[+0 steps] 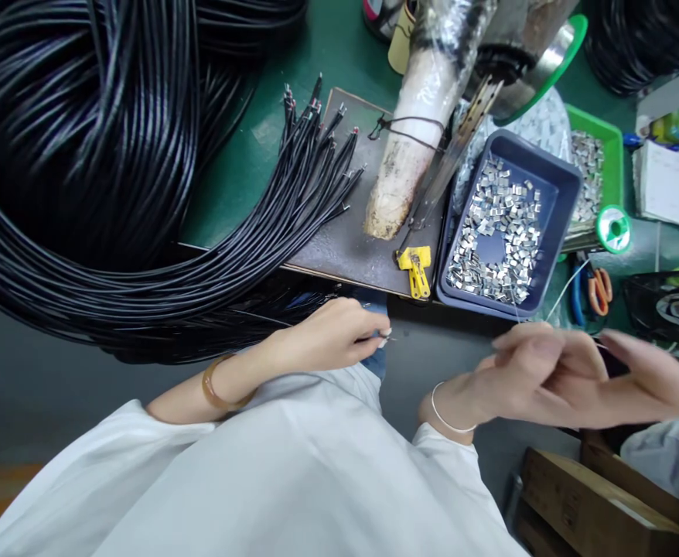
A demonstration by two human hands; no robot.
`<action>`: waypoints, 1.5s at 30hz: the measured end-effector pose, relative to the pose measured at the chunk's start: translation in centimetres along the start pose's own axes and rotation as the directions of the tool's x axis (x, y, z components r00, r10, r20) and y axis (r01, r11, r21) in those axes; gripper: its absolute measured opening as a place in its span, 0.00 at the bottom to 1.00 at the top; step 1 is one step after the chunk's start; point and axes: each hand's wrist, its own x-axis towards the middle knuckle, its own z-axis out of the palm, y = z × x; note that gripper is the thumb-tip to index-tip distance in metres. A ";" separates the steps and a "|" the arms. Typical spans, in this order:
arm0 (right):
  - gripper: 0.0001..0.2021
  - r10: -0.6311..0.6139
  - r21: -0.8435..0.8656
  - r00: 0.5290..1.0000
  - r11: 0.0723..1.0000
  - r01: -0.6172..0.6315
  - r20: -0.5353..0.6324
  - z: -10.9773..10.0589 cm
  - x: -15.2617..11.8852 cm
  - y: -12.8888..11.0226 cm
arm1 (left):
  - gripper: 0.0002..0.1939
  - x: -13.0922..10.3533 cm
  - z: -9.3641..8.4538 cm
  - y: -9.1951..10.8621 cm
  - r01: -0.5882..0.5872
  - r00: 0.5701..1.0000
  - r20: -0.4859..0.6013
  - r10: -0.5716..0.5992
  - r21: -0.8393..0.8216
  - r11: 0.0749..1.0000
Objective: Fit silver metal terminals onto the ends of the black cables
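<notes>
My left hand [336, 333] is closed in a pinch below the bench edge. A thin metallic tip pokes out past its fingertips; the rest of that small item is hidden. Slightly blurred, my right hand [554, 371] is in front of the blue tray [565, 193], fingers curled and the outer fingertips pressed together at the right edge of view. Whatever they pinch is too small to name. A thin pale wire [568, 288] slants down toward this hand from near the green-rimmed spool [613, 229]. Several small metal clips [499, 224] lie in the tray.
A bundle of black cables [258, 240] with stripped ends lies over a metal plate [351, 251], beside a large cable coil [84, 116]. A plastic-wrapped post [409, 147], yellow tool [414, 271], green tray [612, 147], orange-handled scissors [599, 291] and cardboard box [595, 503] surround the workspace.
</notes>
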 end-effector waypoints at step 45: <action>0.04 0.116 -0.397 0.946 0.918 0.015 0.302 1.8 9.4 7.9 | 0.10 -1.9 -3.2 -2.5 0.339 0.654 -0.756 0.025 0.322 0.884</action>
